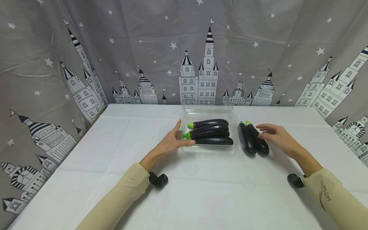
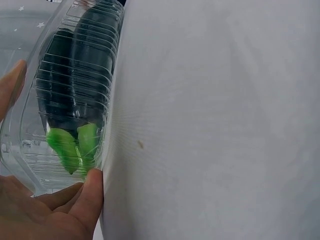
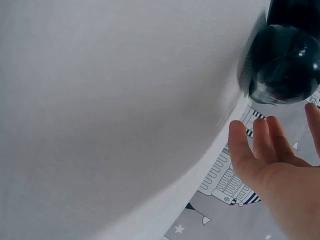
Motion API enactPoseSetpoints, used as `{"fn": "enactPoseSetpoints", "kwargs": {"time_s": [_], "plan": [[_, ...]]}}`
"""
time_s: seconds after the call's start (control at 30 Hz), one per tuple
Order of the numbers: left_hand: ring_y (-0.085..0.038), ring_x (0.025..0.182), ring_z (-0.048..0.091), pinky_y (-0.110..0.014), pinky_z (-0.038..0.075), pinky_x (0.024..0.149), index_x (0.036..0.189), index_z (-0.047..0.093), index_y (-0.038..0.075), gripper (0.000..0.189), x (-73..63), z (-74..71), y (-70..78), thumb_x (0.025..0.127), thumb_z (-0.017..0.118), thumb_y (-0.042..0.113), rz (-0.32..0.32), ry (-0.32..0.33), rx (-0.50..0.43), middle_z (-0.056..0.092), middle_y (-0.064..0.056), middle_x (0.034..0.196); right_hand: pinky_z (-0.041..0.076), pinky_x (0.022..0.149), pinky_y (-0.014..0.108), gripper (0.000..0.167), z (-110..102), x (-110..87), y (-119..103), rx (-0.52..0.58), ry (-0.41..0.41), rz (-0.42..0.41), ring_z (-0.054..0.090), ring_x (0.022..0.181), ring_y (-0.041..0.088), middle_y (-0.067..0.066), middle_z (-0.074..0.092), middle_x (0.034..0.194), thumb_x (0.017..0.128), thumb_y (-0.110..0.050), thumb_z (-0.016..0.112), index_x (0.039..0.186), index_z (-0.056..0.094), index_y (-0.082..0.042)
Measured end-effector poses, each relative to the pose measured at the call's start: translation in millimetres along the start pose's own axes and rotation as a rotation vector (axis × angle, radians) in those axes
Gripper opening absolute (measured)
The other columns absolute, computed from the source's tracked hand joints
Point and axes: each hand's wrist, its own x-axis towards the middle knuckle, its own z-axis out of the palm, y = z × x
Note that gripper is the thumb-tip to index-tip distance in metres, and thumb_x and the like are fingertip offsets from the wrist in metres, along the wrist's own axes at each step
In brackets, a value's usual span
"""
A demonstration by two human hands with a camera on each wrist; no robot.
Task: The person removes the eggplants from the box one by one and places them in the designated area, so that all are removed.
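Observation:
A clear plastic clamshell box (image 1: 209, 147) stands on the table with its hinged lid (image 1: 207, 107) raised at the back. Several dark eggplants (image 1: 211, 130) with green stems lie inside it, stacked on one another. My left hand (image 1: 169, 139) spans the box's front left corner, thumb along the front rim and fingers extended beside the left wall. Two loose eggplants (image 1: 260, 143) lie side by side just right of the box. Over the right one my right hand (image 1: 277, 138) hovers with loosely bent fingers, holding nothing; its fingertips are close to that eggplant's side.
A white cloth covers the table (image 1: 207, 191). Behind and at the sides hangs a grey curtain (image 1: 138, 38) printed with castles and stars. Small black devices (image 1: 158, 180) are strapped at both wrists, by the beige sleeves (image 1: 120, 195).

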Motion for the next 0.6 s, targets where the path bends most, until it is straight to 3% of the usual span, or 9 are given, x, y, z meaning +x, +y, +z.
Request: {"fn": "enactPoseSetpoints", "kwargs": {"time_s": [0.33,0.6], "plan": [[-0.037,0.146,0.019,-0.057,0.023,0.113,0.160,-0.002,0.027,0.116,-1.6,0.2,1.9,0.080,0.080,0.043,-0.002,-0.004,0.003,0.022,-0.021,0.159,0.026,0.106,0.068,0.053,2.8,-0.3,-12.3,-0.013,0.030,0.016,0.030,0.137,0.047,0.030,0.038,0.147,0.099,-0.019,0.058,0.144,0.044,0.004],[-0.037,0.146,0.020,-0.057,0.023,0.113,0.160,-0.002,0.025,0.118,-0.2,-0.6,-1.2,0.079,0.081,0.043,0.000,0.000,-0.005,0.022,-0.020,0.159,0.032,0.109,0.058,0.046,11.4,-6.1,-35.5,0.053,0.037,-0.084,0.037,0.135,0.042,0.025,0.046,0.143,0.097,-0.013,0.062,0.137,0.052,0.005]]}}
